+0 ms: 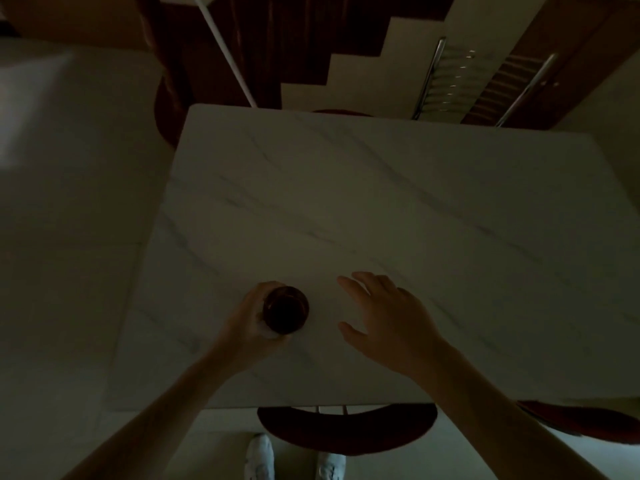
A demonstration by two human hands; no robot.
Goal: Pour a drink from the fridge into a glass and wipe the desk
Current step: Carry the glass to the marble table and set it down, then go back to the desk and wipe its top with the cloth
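A glass (286,309) filled with dark liquid stands on the white marble-patterned desk (381,202), near its front left part. My left hand (247,318) wraps around the glass from the left side. To the right of the glass, apart from it, my right hand (388,313) hovers over the desk with fingers spread and nothing in it. No bottle and no cloth are in view. The scene is dim.
A dark wooden chair back (346,427) sits tucked at the desk's near edge, with my white shoes (259,459) beside it. A second chair (581,420) shows at the right front corner. Stairs with metal rails (429,77) rise beyond the far edge.
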